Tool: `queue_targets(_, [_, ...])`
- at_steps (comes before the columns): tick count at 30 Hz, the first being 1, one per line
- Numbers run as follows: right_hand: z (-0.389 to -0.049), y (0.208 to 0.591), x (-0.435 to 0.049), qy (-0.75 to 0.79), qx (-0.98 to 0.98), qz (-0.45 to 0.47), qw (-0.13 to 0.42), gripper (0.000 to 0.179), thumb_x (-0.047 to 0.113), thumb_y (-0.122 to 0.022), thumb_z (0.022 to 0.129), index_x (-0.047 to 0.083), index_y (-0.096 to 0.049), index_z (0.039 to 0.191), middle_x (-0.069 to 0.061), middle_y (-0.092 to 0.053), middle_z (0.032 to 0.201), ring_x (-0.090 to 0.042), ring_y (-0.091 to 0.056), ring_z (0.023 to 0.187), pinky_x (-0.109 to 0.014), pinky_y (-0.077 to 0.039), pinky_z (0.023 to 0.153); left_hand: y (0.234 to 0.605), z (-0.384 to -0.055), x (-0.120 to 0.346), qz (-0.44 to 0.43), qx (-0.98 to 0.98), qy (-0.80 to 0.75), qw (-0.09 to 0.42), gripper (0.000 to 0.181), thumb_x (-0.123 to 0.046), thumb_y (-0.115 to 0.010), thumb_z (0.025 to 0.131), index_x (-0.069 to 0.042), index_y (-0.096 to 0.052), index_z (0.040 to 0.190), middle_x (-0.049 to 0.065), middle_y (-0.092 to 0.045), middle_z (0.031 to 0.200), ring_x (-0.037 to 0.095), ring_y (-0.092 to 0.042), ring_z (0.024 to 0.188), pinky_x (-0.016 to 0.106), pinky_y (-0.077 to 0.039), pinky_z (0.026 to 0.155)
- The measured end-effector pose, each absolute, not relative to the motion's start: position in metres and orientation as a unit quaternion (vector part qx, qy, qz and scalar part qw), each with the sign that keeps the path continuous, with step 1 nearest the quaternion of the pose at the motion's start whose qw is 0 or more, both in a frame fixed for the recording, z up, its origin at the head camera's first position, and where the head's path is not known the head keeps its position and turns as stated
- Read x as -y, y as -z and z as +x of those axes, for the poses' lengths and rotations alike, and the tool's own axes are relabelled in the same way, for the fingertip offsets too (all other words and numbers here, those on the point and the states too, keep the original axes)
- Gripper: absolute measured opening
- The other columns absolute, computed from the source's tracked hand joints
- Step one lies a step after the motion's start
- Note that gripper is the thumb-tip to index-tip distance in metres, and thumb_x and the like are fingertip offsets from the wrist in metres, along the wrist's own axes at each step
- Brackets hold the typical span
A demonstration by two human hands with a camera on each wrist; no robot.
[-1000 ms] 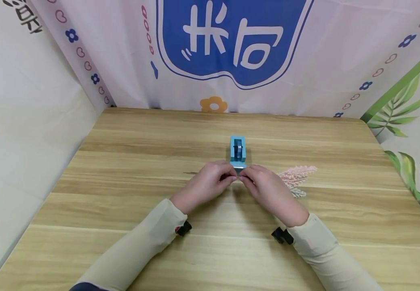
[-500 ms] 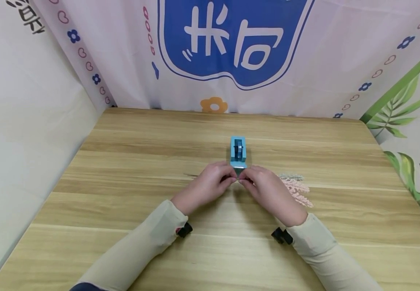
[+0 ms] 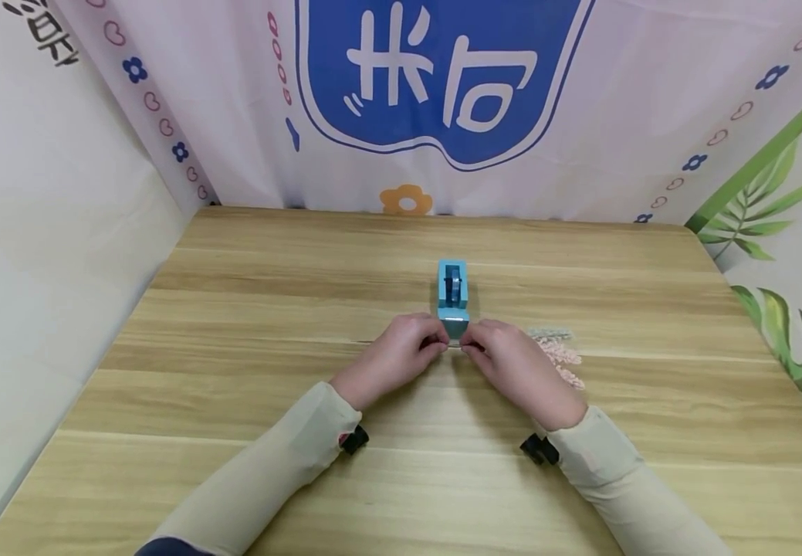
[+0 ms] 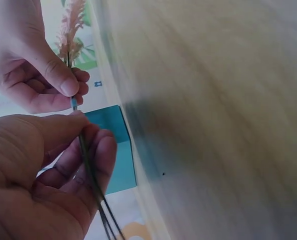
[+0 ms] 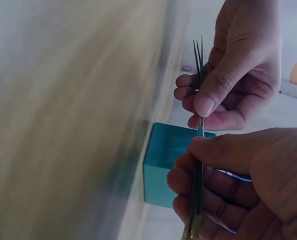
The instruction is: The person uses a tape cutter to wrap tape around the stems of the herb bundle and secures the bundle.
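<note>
A small bunch of flower sprigs, with pink point(image 3: 559, 352) and grey-green point(image 3: 549, 334) heads, lies level between both hands. My left hand point(image 3: 404, 347) pinches its thin dark stems point(image 4: 91, 172) between thumb and fingers, toward the tail end. On the flower side, my right hand point(image 3: 515, 367) pinches the same stems with thumb and fingertips. A shiny pale-blue band point(image 5: 200, 129) shows round the stems in the short gap between the two hands. Just beyond the fingertips stands a blue tape dispenser point(image 3: 452, 286) with a roll inside.
The wooden table point(image 3: 248, 309) stretches to both sides of the arms. A printed curtain point(image 3: 248, 116) hangs behind its back edge. Black wrist cameras point(image 3: 354, 440) sit at the sleeve cuffs.
The bunch has turned about its stems: the grey-green sprig, earlier on the near side of the pink heads, now lies on the far side. The fingertips have moved slightly apart.
</note>
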State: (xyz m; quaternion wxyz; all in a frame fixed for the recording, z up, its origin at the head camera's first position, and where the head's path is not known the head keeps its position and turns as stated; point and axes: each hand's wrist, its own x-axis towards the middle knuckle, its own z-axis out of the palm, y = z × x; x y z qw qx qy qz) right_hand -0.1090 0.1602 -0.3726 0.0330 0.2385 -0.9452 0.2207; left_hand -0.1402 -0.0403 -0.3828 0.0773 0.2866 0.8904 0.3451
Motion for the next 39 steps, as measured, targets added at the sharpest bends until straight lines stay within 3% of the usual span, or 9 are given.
queue_targets(17, [-0.114, 0.388, -0.154, -0.195, 0.951, 0.240, -0.009, 0.008, 0.008, -0.071, 0.099, 0.010, -0.078, 0.096, -0.002, -0.076, 0.093, -0.013, -0.068, 0.085, -0.036, -0.059, 0.080, 0.389, -0.143, 0.036, 0.269, -0.918, -0.264, 0.121, 0.008, -0.012, -0.073, 0.099, -0.009, -0.077, 0.093, 0.004, -0.073, 0.095, 0.014, -0.062, 0.084, 0.033, -0.057, 0.081])
queue_targets(31, [-0.114, 0.382, -0.154, -0.193, 0.951, 0.239, -0.026, 0.007, 0.011, -0.070, 0.099, 0.010, -0.076, 0.095, -0.001, -0.072, 0.088, -0.011, -0.061, 0.078, -0.034, -0.055, 0.075, 0.390, -0.143, 0.037, 0.265, -0.923, -0.254, 0.117, 0.008, -0.010, -0.073, 0.098, -0.009, -0.077, 0.091, 0.004, -0.073, 0.092, 0.013, -0.062, 0.082, 0.032, -0.057, 0.080])
queue_targets(35, [-0.111, 0.378, -0.159, -0.189, 0.955, 0.229, -0.001, 0.011, 0.019, -0.071, 0.100, 0.008, -0.076, 0.100, -0.002, -0.070, 0.090, -0.014, -0.062, 0.080, -0.035, -0.056, 0.074, 0.387, -0.143, 0.040, 0.251, -0.927, -0.252, 0.114, 0.008, -0.014, -0.073, 0.099, -0.010, -0.078, 0.095, 0.004, -0.071, 0.093, 0.015, -0.060, 0.082, 0.032, -0.056, 0.078])
queue_targets(39, [-0.109, 0.371, -0.169, -0.187, 0.960, 0.201, 0.045, 0.029, 0.030, -0.071, 0.101, 0.003, -0.075, 0.111, -0.012, -0.074, 0.104, -0.028, -0.070, 0.096, -0.046, -0.061, 0.085, 0.379, -0.141, 0.045, 0.217, -0.942, -0.244, 0.081, 0.019, -0.026, -0.073, 0.100, -0.010, -0.077, 0.108, 0.008, -0.071, 0.105, 0.019, -0.062, 0.091, 0.035, -0.058, 0.083])
